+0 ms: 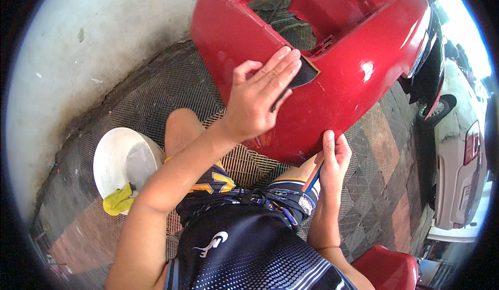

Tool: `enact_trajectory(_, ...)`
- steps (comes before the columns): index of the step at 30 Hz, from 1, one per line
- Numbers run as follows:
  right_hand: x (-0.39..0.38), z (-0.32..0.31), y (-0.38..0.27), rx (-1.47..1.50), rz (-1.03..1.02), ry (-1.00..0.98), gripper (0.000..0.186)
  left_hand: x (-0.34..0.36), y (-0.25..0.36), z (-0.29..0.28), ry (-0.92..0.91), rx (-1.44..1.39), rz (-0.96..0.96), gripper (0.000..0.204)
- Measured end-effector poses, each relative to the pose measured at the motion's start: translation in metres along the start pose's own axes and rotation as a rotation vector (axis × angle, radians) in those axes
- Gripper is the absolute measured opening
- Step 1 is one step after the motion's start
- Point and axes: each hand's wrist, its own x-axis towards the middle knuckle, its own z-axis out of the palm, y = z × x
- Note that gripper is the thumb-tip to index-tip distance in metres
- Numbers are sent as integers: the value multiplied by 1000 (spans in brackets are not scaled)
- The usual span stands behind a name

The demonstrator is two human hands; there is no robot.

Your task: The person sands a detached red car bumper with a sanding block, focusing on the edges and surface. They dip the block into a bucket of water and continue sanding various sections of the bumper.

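Note:
In front of me stands a glossy red car bumper (332, 105) with a large opening near its top. My left hand (260, 95) presses a dark sheet of sandpaper (305, 75) flat on the bumper, just below the corner of that opening. Its fingers lie stretched over the sheet, and part of the sheet is hidden under them. Lower and to the right, my right hand (332, 162) grips the bumper's bottom edge. The thumb rests on the outer face; the other fingers are mostly hidden behind the edge.
A white bucket (104, 155) stands by my left leg, a yellow-green cloth (118, 201) over its rim. A pale wall (104, 45) runs along the left. Another red part (387, 269) lies at lower right. Parked cars, including a light-coloured car (452, 175), line the right. Grated tiles (364, 186) cover the floor.

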Motion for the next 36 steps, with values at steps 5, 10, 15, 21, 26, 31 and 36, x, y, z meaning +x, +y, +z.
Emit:
enact_trajectory(5,-4,5,-9,7,15,26,28,2,12,-10,-108,-83,72,56)
enact_trajectory(10,-3,6,-6,23,24,36,27,2,24,-4,-50,-132,-31,56)
enact_trajectory(15,-1,9,-4,10,-24,7,28,2,-9,-13,8,21,-100,58)
enact_trajectory(21,-3,5,-7,20,-4,2,29,-14,31,4,0,11,-149,65)
enact_trajectory(26,-3,-1,-3,55,33,-15,27,23,75,25,13,-97,-163,68)
enact_trajectory(31,-5,2,-12,9,53,10,27,13,61,15,-37,-22,-151,66)
enact_trajectory(36,-3,9,-15,42,34,6,28,17,70,14,-34,-62,-95,64)
